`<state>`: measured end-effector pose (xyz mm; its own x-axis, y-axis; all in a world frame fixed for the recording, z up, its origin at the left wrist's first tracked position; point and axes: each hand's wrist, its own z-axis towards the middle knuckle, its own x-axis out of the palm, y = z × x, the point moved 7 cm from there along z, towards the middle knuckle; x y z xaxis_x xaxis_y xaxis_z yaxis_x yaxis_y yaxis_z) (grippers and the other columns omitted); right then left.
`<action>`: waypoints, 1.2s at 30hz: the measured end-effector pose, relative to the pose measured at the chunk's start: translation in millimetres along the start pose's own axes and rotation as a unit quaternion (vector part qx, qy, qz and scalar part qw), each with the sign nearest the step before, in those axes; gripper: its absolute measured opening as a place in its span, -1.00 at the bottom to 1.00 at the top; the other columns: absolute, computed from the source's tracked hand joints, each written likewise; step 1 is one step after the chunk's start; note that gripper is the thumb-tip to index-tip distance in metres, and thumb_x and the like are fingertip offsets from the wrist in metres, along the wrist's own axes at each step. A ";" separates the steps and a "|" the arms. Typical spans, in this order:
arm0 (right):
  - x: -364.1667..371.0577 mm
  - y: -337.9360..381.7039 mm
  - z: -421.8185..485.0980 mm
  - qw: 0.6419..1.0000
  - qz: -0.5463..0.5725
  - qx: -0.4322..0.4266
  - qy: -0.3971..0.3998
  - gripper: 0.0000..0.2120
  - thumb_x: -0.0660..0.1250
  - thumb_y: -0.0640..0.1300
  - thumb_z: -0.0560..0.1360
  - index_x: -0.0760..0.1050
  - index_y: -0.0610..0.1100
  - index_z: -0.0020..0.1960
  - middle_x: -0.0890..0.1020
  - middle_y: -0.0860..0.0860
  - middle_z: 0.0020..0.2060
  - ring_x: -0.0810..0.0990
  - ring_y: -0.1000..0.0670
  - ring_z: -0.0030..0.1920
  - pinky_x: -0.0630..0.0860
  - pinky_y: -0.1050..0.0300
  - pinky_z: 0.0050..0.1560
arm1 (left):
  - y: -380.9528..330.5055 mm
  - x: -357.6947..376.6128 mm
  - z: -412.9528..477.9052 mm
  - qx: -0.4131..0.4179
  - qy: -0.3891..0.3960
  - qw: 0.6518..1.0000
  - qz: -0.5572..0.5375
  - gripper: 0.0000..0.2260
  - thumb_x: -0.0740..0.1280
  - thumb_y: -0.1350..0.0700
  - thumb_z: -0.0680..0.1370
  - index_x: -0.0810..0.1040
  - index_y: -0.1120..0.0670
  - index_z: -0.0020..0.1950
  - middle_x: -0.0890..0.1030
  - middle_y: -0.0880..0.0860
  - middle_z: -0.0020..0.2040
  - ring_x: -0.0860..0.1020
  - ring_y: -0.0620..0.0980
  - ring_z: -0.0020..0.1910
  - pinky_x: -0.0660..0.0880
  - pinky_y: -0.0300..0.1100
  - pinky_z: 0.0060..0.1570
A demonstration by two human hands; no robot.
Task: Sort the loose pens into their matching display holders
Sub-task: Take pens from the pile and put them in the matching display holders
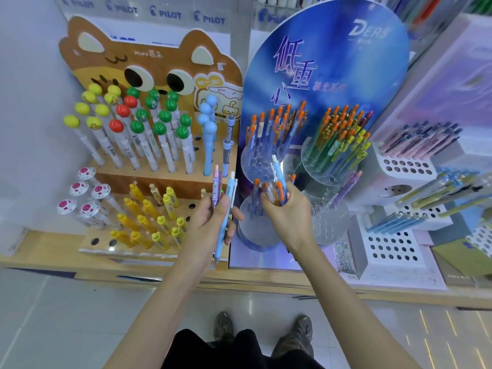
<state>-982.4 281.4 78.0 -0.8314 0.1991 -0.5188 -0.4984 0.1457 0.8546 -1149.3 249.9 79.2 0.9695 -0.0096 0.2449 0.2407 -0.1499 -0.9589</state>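
Before a pale wooden shelf (48,249) crowded with pen displays, the left hand (210,225) grips two loose pens upright: a long light-blue plastic pen (223,235) and a shorter lilac pen with a pink top (216,186). Its fingers (234,225) are curled round the barrels, with the thumb pressed against them. Just to the right, the right hand (290,217) clutches a bundle of translucent pens with orange tips (275,193), along with one light-blue pen with a white top (277,170) that stands higher than the rest. Its fingers are wrapped round the whole bundle. This hand is in front of the tall blue oval display card (327,62), just above the lower left clear round perforated holder (253,233). More orange-tipped pens (277,123) stand in the holders higher up. Left of both hands is a brown cat-faced cardboard display (159,57) filled with ball-topped and yellow pens. White perforated holder blocks (394,247) carrying pastel pens sit at the right.
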 end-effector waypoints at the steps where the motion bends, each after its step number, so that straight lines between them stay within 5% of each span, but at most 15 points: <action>1: -5.1 3.3 -2.6 0.999 0.034 -0.001 0.004 -0.78 0.37 -0.13 0.46 0.38 -0.20 -0.25 0.39 0.00 -0.45 0.34 -0.02 -0.38 0.37 0.03 -0.30 | 0.4 1.7 -0.1 -0.002 0.007 1.000 -0.004 -0.75 0.23 -0.09 0.51 0.47 -0.01 0.10 0.61 0.00 -0.28 0.40 -0.11 -0.51 0.38 -0.27 -0.52; 6: -30.0 32.6 -15.1 0.971 0.205 -0.017 0.119 -0.81 0.47 -0.17 0.41 0.56 -0.29 -0.13 0.51 -0.28 -0.39 0.44 -0.02 -0.39 0.41 0.18 -0.38 | 3.3 24.5 2.7 -0.021 0.069 0.997 0.012 -0.69 0.25 -0.11 0.48 0.50 0.06 0.11 0.66 0.05 -0.24 0.45 -0.10 -0.50 0.45 -0.27 -0.49; 13: -62.9 16.1 -19.7 0.936 0.328 0.034 0.123 -0.93 0.36 -0.29 0.49 0.54 -0.22 -0.17 0.49 -0.03 -0.48 0.38 0.06 -0.52 0.34 0.26 -0.46 | 16.4 80.2 3.5 -0.051 0.153 0.985 0.062 -0.69 0.21 -0.04 0.53 0.50 0.22 -0.08 0.53 -0.04 -0.40 0.39 -0.11 -0.56 0.37 -0.32 -0.51; 17: -93.2 -13.8 -17.1 0.954 0.281 0.057 0.083 -0.89 0.38 -0.28 0.48 0.51 -0.28 -0.21 0.57 -0.05 -0.44 0.39 0.03 -0.51 0.35 0.22 -0.45 | 24.7 112.6 3.1 -0.043 0.169 0.980 0.093 -0.82 0.14 0.17 0.63 0.48 0.22 -0.04 0.52 -0.07 -0.46 0.36 -0.14 -0.54 0.34 -0.29 -0.48; 23: -137.2 -40.3 -16.9 0.939 0.311 0.041 0.140 -0.88 0.40 -0.20 0.42 0.55 -0.25 -0.22 0.59 -0.11 -0.38 0.40 -0.01 -0.47 0.37 0.22 -0.43 | 46.8 160.4 -1.5 -0.094 0.247 0.963 0.059 -0.61 0.21 -0.08 0.52 0.50 0.25 0.05 0.57 -0.03 -0.38 0.38 -0.12 -0.56 0.38 -0.32 -0.47; 27: -173.1 -71.6 -11.1 0.952 0.290 0.082 0.053 -0.85 0.46 -0.16 0.39 0.53 -0.17 -0.30 0.52 -0.03 -0.48 0.41 0.02 -0.49 0.39 0.19 -0.41 | 56.5 195.8 -0.3 -0.096 0.246 0.961 0.080 -0.71 0.21 -0.13 0.50 0.55 0.03 0.05 0.69 0.01 -0.21 0.55 -0.09 -0.41 0.48 -0.28 -0.40; 30: -205.0 -90.7 -8.5 0.963 0.257 0.082 -0.027 -0.71 0.47 -0.15 0.42 0.45 -0.29 -0.33 0.47 -0.06 -0.52 0.39 0.00 -0.48 0.38 0.20 -0.43 | 61.0 230.3 -2.7 -0.068 0.263 0.956 0.111 -0.81 0.20 -0.03 0.56 0.52 0.03 0.05 0.65 -0.05 -0.19 0.48 -0.11 -0.43 0.42 -0.27 -0.43; 33: -227.1 -103.4 -9.8 0.954 0.287 0.081 -0.010 -0.71 0.45 -0.12 0.42 0.51 -0.33 -0.30 0.52 -0.14 -0.45 0.39 -0.03 -0.47 0.38 0.17 -0.42 | 70.7 260.7 -5.2 -0.088 0.288 0.949 0.089 -0.84 0.17 0.09 0.61 0.48 0.13 0.06 0.56 -0.02 -0.26 0.33 -0.11 -0.49 0.28 -0.26 -0.47; 36: -248.7 -120.8 -9.5 0.954 0.283 0.097 -0.008 -0.80 0.41 -0.24 0.48 0.56 -0.22 -0.33 0.57 -0.09 -0.45 0.41 -0.01 -0.48 0.40 0.18 -0.42 | 80.4 287.0 -5.8 -0.112 0.318 0.935 0.109 -0.76 0.19 0.00 0.55 0.50 0.11 0.09 0.61 -0.02 -0.23 0.44 -0.10 -0.44 0.39 -0.21 -0.40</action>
<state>-717.7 205.1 104.0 -0.9495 0.3129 0.0224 0.0845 0.1864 0.9788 -851.9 229.4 73.2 0.7540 -0.6392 0.1512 -0.0445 -0.2794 -0.9591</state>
